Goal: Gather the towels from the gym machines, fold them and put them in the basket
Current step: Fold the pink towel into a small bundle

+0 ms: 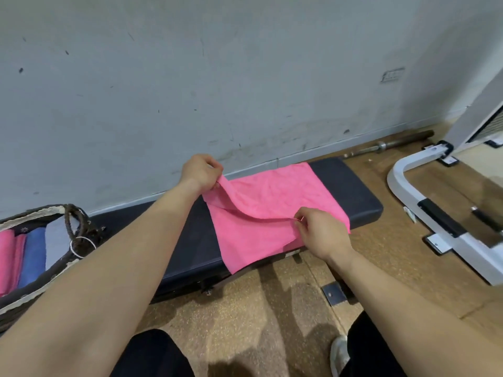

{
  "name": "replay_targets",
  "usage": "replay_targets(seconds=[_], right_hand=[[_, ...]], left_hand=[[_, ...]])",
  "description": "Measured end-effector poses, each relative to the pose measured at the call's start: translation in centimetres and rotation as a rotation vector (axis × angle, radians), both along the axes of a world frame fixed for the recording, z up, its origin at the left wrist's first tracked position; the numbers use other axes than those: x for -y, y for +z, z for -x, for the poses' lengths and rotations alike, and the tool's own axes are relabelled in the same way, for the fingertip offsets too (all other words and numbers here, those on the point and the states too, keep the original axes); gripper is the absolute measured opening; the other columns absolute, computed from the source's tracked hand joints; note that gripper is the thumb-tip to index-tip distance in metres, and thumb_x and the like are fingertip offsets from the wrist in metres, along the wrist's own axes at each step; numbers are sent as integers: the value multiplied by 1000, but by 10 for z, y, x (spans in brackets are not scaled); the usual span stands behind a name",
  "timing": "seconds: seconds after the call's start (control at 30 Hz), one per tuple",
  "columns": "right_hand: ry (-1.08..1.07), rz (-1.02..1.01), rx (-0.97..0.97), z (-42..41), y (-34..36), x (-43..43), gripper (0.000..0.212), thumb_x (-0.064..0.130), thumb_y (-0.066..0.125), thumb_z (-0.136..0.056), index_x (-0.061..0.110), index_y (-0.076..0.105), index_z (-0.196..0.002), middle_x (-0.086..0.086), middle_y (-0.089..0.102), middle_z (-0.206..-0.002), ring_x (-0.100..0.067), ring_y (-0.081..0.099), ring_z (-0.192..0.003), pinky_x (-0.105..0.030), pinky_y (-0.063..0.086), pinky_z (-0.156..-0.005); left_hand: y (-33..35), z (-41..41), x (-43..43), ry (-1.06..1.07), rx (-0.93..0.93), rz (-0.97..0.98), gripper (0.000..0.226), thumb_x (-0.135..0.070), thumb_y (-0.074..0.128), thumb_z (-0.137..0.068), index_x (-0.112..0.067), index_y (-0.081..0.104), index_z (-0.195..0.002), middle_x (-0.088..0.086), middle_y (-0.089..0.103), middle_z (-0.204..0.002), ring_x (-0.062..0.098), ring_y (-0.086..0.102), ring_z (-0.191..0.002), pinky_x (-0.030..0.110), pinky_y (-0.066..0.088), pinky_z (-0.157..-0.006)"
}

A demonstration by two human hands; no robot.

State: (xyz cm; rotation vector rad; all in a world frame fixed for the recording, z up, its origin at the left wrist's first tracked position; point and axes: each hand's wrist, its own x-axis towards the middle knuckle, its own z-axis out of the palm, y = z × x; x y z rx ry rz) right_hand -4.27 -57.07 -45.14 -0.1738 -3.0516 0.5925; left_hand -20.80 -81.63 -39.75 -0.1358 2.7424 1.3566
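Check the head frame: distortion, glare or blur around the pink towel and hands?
Head view: wide-angle bowing, wall base curved, forearms ballooned. Head view: soft light, faint shadows on the floor, no glare on the bench. Head view: pink towel, left hand and right hand slightly soft but readable.

We are pinching a raised corner of the pink towel (272, 197) with our left hand (200, 172), our right hand (322, 234) pinching its near edge, the towel lying across the dark tabletop (353, 191), the basket (32, 214) of folded towels (34, 254) sitting leftward
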Motion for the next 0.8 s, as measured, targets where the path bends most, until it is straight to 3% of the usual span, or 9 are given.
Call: replay_targets(seconds=[0.1, 0.17, 0.23, 0.33, 0.47, 0.63, 0.8], right_hand=[[-81, -12, -6, 0, 3, -28, 15, 36, 49, -99, 29, 62, -102, 5, 68, -101, -25, 64, -96, -36, 49, -71], [-115, -10, -16, 1, 3, -46, 16, 36, 47, -98, 30, 61, -102, 6, 68, -101, -24, 64, -94, -38, 52, -73], [-130, -6, -19, 2, 2, -63, 16, 37, 46, -98, 30, 61, -99, 7, 66, -100, -22, 64, -92, -41, 54, -74], [-149, 7, 2, 5, -3, -87, 13, 35, 49, -98, 29, 60, -97, 8, 62, -98, -19, 61, -92, -42, 54, -74], [-166, 86, 67, 8, -12, -115, 6, 35, 57, -96, 31, 61, -93, 15, 65, -86, -12, 63, -83, -35, 53, -67], [-152, 154, 124, 12, -29, -141, 9, 39, 67, -91, 33, 61, -87, 15, 66, -71, -2, 62, -69, -35, 54, -62], [-145, 254, 140, 17, -47, -159, 12, 35, 72, -88, 32, 61, -83, 14, 67, -69, -1, 62, -65, -36, 55, -65]], left_hand=[[-2, 5, -33, -59, 16, 60, 17, -12, 59, -87, -15, 65, -72, 7, 65, -55, 23, 60, -51, 32, 56, -66], [-3, 9, -55, -83, 6, 35, 18, -12, 58, -86, -9, 70, -74, 13, 71, -64, 24, 65, -57, 36, 59, -68], [-4, 14, -77, -90, -41, 34, 19, -13, 58, -88, -7, 76, -85, 14, 75, -83, 27, 71, -78, 38, 58, -81], [-8, 24, -107, -139, -104, 71, 30, -4, 58, -88, -11, 73, -113, 8, 73, -107, 22, 66, -105, 26, 46, -96], [-21, 39, -141, -199, -212, 135, 30, 1, 60, -85, -10, 73, -110, 5, 69, -88, 21, 65, -94, 12, 37, -76], [-42, 70, -178, -187, -234, 71, 9, -20, 67, -88, -16, 74, -93, 7, 74, -80, 24, 71, -81, 33, 54, -84], [-65, 90, -215, -213, -246, 116, 12, -27, 67, -89, -20, 74, -96, 4, 73, -86, 24, 67, -88, 32, 52, -82]])
